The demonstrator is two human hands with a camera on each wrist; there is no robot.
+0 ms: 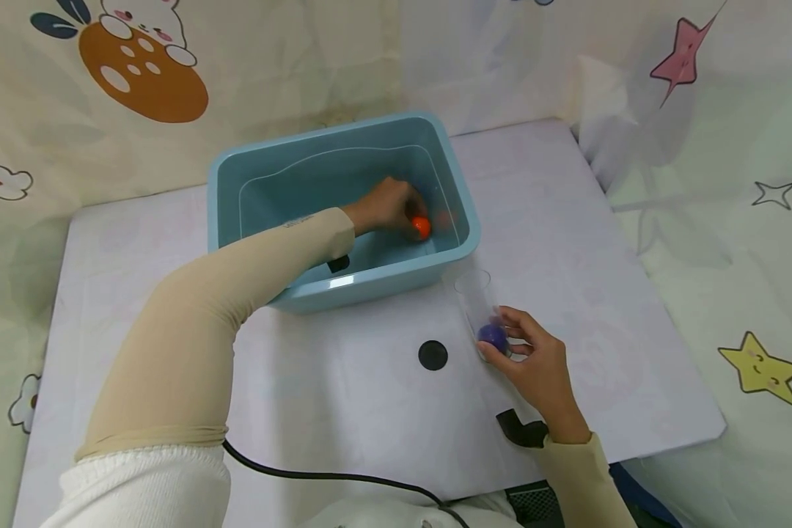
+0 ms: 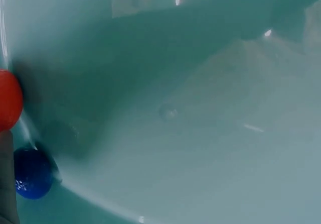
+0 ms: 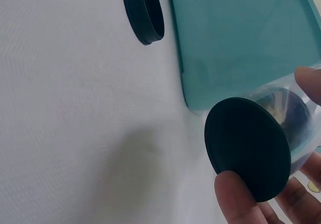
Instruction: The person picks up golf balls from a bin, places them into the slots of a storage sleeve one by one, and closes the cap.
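Inside the light-blue plastic basin (image 1: 462,213), my left hand (image 1: 388,207) holds an orange ball (image 1: 422,227) with bent fingers, near the basin's right end. In the left wrist view the orange ball (image 2: 9,101) is at the left edge, and a blue ball (image 2: 33,174) lies just below it by the basin wall; the head view does not show that one. My right hand (image 1: 534,359) grips a clear cylinder (image 1: 475,297) near its lower end, over the table. A dark blue-purple ball (image 1: 493,336) is in it. The right wrist view shows the cylinder's dark end (image 3: 248,148), with a thumb or finger against its rim.
A round black cap (image 1: 433,355) lies on the white table (image 1: 369,418) in front of the basin. A black cable (image 1: 330,475) runs along the near edge. Printed cloth (image 1: 290,66) hangs behind and beside the table.
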